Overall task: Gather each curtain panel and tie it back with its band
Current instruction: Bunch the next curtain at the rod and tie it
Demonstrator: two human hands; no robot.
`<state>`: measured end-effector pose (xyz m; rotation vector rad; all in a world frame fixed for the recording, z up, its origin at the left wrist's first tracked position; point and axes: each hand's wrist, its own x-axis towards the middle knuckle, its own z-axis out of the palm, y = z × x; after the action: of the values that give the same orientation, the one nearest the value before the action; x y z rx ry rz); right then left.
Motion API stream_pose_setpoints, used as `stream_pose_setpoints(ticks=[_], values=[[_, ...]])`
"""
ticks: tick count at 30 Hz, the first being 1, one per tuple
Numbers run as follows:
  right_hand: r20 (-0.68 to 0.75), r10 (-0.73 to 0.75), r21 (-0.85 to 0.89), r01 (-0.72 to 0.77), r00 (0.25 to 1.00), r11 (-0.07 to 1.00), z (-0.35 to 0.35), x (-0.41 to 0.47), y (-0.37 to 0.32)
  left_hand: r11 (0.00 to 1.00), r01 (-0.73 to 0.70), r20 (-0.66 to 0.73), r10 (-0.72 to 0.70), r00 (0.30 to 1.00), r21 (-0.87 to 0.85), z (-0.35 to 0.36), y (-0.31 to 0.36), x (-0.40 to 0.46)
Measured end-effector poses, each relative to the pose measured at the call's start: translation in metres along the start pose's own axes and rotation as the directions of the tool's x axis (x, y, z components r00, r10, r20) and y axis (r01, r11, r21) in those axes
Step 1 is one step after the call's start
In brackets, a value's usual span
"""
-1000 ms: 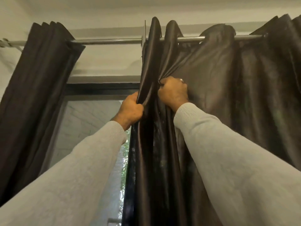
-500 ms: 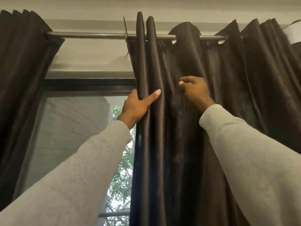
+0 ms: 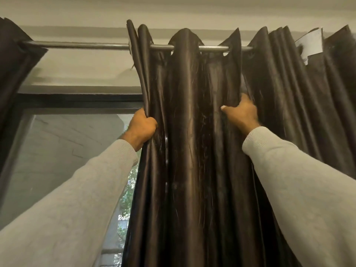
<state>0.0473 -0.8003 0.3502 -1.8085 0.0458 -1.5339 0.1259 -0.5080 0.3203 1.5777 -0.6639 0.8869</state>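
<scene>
A dark brown satin curtain panel [image 3: 192, 151] hangs in folds from a metal rod [image 3: 81, 45], filling the middle and right of the view. My left hand [image 3: 143, 126] grips the panel's leading left edge, fingers curled round the bunched folds. My right hand [image 3: 241, 114] holds a fold further right at about the same height, thumb across the front and fingers tucked behind the cloth. A second dark panel [image 3: 13, 78] hangs gathered at the far left. No tie-back band is in view.
Between the two panels is a black-framed window [image 3: 77, 101] with a pale brick wall and green foliage outside. A white patch [image 3: 312, 45] shows between folds at the upper right. The ceiling sits close above the rod.
My right hand has moved right along the panel and taken hold of a fold further over. My left hand, whose thumb lay extended on the edge, has closed round it. The view has shifted right.
</scene>
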Motion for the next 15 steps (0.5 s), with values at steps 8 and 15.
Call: stream_pose_setpoints(ticks=[8, 15], values=[[0.343, -0.392, 0.122, 0.373, 0.854, 0.920, 0.096, -0.043, -0.080, 0.998, -0.026, 0.050, 0.023, 0.998, 0.050, 0.009, 0.004, -0.009], [0.262, -0.329, 0.279, 0.254, 0.907, 0.926, 0.127, -0.045, -0.134, 0.995, 0.049, 0.033, -0.047, 0.998, -0.092, -0.038, -0.035, -0.027]])
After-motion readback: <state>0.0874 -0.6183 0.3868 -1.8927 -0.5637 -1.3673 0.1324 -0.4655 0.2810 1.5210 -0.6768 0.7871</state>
